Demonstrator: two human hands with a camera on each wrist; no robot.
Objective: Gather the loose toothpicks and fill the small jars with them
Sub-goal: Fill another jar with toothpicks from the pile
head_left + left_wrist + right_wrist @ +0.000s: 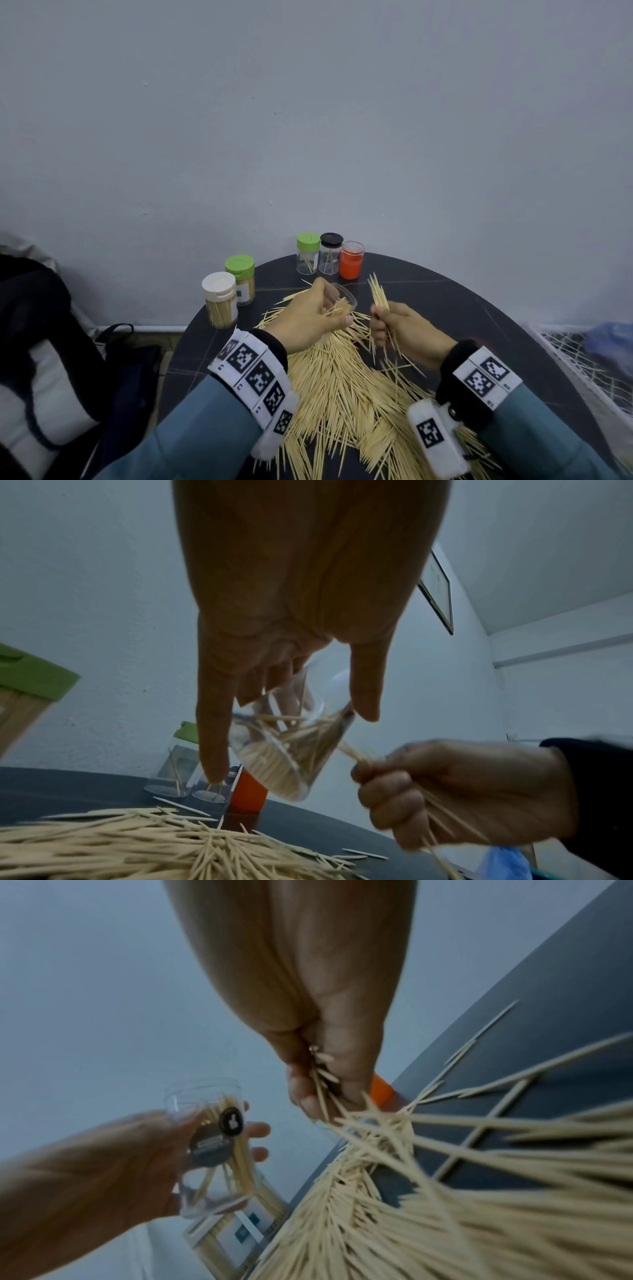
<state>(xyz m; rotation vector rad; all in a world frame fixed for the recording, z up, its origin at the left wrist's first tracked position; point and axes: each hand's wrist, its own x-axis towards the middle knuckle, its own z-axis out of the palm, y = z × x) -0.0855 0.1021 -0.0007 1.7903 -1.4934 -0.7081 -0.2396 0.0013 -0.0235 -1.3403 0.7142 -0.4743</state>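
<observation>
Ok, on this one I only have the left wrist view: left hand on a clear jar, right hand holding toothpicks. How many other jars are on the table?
Observer: Five, in the head view: a white-lidded jar and a green-lidded jar at the left edge, plus three back jars near the wall.
Operator: How full are the left two?
Observer: Both look packed with toothpicks.
Operator: Has the toothpick bundle reached the held jar?
Observer: No. The right hand holds it upright, apart from the held jar in the left hand.
</observation>
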